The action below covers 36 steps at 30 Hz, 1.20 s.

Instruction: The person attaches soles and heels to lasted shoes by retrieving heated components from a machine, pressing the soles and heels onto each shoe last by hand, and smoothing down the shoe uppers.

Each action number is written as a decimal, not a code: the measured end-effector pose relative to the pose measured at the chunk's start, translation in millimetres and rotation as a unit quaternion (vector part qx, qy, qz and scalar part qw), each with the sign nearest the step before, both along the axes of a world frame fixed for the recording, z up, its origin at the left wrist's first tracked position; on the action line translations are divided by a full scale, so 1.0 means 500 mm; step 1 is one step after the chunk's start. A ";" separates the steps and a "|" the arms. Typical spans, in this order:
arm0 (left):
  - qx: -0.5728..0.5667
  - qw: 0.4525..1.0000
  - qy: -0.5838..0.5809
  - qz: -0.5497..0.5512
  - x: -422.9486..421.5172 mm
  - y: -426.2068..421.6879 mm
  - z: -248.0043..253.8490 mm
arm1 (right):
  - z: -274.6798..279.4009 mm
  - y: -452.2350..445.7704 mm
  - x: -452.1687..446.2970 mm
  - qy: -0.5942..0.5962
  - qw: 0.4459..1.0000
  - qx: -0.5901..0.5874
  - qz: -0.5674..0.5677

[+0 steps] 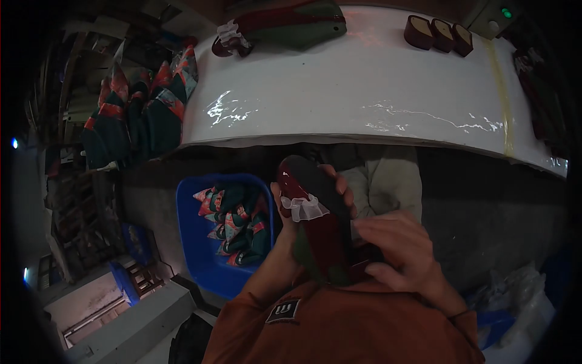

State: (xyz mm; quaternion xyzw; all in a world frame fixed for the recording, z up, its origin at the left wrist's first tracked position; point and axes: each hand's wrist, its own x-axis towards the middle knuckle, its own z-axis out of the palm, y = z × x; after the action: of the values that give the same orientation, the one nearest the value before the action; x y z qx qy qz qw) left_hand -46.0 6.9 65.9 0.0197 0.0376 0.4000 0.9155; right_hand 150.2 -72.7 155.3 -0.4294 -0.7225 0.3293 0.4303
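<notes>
A dark red and green shoe with a black sole and a white ruffled piece across its upper is held before my chest, toe pointing away. My left hand wraps round its forefoot from below, thumb on the near left side and fingertips over the sole's right edge. My right hand is at the heel end, thumb and bent fingers around a dark red heel. Whether that heel is fixed to the shoe I cannot tell.
On the white table lie a similar red-green shoe and three dark red heel blocks. Green and orange pointed pieces hang over its left end. A blue bin with several such pieces stands left; plastic bags lie right.
</notes>
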 end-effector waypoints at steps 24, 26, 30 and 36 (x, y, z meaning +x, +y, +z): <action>0.068 0.955 0.252 -0.137 0.048 -0.040 0.101 | 0.033 0.115 -0.048 0.232 0.969 0.059 -0.069; 0.081 0.957 0.254 -0.115 0.034 -0.017 0.093 | 0.050 0.085 -0.046 0.166 0.982 -0.032 -0.083; 0.154 0.937 0.314 -0.013 -0.018 0.006 0.038 | 0.005 0.031 -0.007 0.088 0.993 -0.053 -0.051; 0.237 0.787 0.563 0.089 -0.075 0.043 0.087 | -0.089 -0.027 -0.070 0.199 0.934 -0.294 0.048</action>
State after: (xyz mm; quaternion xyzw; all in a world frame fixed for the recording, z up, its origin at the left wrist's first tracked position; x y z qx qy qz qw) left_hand -83.6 28.4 109.2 0.4543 0.4519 0.3939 0.6590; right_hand 115.3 -86.3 110.7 -0.4271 -0.5132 0.6258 0.4033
